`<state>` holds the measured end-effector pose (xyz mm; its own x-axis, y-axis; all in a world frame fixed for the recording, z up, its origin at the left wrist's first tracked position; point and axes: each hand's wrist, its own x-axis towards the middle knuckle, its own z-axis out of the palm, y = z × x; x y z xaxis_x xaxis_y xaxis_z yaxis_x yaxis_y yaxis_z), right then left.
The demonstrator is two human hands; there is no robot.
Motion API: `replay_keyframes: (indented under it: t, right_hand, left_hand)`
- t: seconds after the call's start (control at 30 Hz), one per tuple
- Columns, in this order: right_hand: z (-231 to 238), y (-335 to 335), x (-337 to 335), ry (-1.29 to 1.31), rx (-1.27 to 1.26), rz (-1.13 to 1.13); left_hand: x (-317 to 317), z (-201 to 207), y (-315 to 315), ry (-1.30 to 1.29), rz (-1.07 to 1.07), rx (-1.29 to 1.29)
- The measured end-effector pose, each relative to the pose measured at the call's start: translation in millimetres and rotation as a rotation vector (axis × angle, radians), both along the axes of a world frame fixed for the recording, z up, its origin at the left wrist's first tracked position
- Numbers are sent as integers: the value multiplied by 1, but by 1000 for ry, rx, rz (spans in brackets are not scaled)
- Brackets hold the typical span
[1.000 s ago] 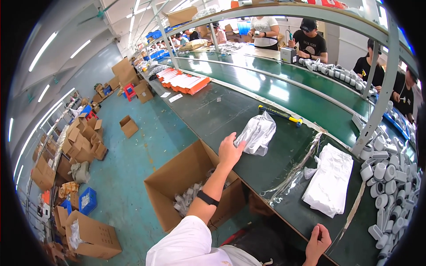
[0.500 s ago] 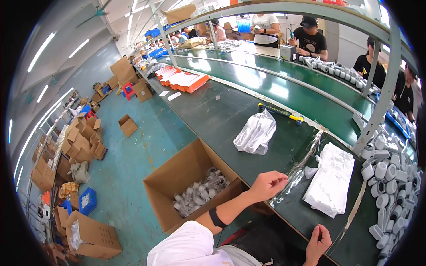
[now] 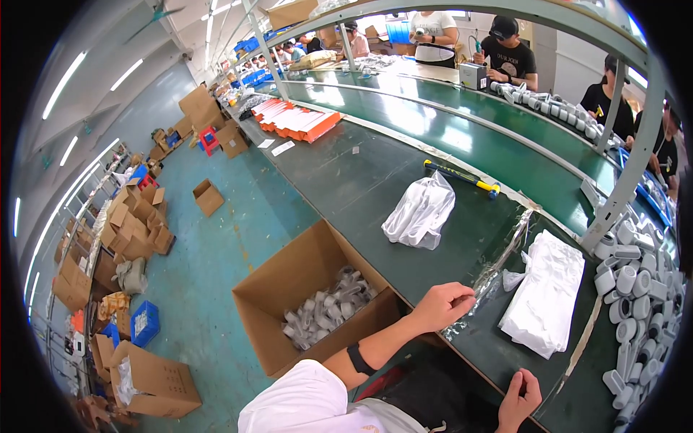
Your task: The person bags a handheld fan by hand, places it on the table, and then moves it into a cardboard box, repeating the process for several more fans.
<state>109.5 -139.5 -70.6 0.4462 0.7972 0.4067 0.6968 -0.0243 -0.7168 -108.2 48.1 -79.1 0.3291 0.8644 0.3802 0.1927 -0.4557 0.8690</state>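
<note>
My left hand (image 3: 443,307) is over the near edge of the dark green bench, fingers curled together and nothing visible in them. Its fingertips are close to a strip of clear tape (image 3: 491,283). My right hand (image 3: 519,401) is at the bench edge farther right, its fingers bent inward and nothing seen in them. Between and beyond the hands lies a stack of white plastic bags (image 3: 546,296). Farther off, a clear bag of white parts (image 3: 420,211) sits on the bench. Left of my left forearm stands an open cardboard box (image 3: 268,292) holding many small bagged parts (image 3: 328,307).
A yellow-and-black hammer (image 3: 462,178) lies beside the green conveyor (image 3: 433,130). Grey-white cylindrical parts (image 3: 639,310) pile up at the right, by a metal post (image 3: 629,155). Orange-and-white flat boxes (image 3: 296,121) lie at the far left of the bench. Co-workers (image 3: 511,54) are across the conveyor.
The view has shifted slightly, so the bench items appear a little farther right. My hands hold nearly the same pose, and nothing was picked up or put down.
</note>
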Motion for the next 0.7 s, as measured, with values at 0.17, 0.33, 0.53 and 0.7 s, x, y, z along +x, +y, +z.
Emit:
replay_keyframes:
  t: [0.17,0.33,0.53,0.7]
  right_hand:
    - [-1,0,0,-22,4,-4]
    - [-3,0,0,-11,-5,-4]
    - [-17,-1,4,84,-24,-21]
    - [-21,-2,3,154,5,-31]
  left_hand:
    - [0,0,0,14,4,18]
    - [0,-1,1,30,9,41]
    - [-1,-6,-1,-19,30,145]
    - [-10,-4,-17,-123,128,516]
